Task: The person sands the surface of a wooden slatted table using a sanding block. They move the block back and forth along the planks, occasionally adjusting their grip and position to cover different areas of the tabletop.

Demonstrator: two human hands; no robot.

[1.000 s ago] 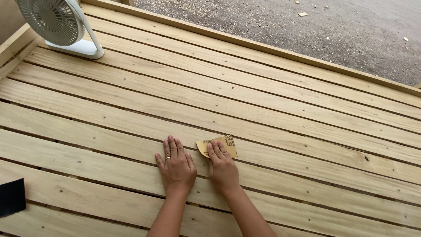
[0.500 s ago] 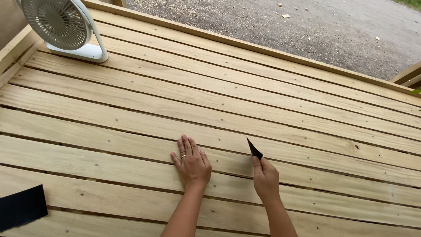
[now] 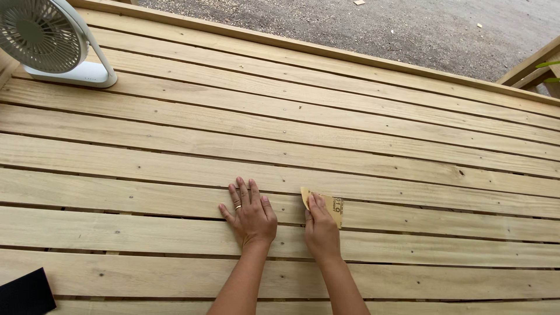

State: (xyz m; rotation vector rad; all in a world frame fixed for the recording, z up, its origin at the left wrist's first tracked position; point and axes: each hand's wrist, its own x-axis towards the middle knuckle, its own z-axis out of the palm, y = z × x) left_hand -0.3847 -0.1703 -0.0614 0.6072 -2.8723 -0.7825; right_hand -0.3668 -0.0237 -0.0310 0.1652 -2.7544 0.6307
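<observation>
A pale wooden deck (image 3: 408, 146) is being sanded. Sandpaper (image 3: 333, 207) is pressed flat under the right hand (image 3: 321, 230); at its 9 o'clock the left hand (image 3: 252, 216) lies open, empty. Steady downward pressure is judged necessary next.

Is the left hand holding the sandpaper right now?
No, the left hand lies flat on the deck board; the right hand presses the sandpaper.

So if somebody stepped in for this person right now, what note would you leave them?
Left hand: flat on the deck boards, fingers spread, holding nothing.
Right hand: pressing a tan piece of sandpaper onto a board, one corner curled up.
Nearby: white fan far left, dark sheet at the near left corner.
Done: cannot tell which boards are sanded.
Left: probably keep rubbing the boards.
</observation>
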